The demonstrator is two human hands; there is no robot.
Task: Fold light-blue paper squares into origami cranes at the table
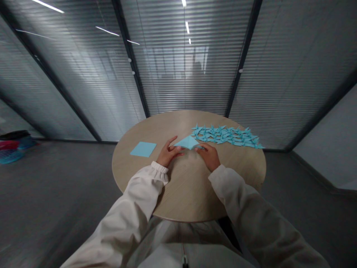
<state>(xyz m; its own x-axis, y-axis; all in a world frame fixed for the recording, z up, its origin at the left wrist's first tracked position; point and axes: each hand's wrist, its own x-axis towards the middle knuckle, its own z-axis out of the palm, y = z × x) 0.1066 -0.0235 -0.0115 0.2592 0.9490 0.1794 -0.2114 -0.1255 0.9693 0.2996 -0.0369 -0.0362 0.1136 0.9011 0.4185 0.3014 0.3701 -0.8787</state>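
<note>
A light blue sheet of origami paper (188,142), partly folded into a pointed shape with a crease down its middle, is held between my two hands over the middle of the table. My left hand (168,152) pinches its left corner between thumb and fingers, with the index finger raised. At the right corner, my right hand (208,155) grips the paper with thumb and fingertips. Flat on the table to the left lies a blue square of paper (143,149). Behind my right hand, several folded blue paper cranes (227,134) lie packed in rows.
The round wooden table (189,201) stands before me, its near edge close to my body. Beyond it rises a glass partition with blinds (189,85) and dark frames. On the floor at far left sits a blue and red basket-like object (12,149).
</note>
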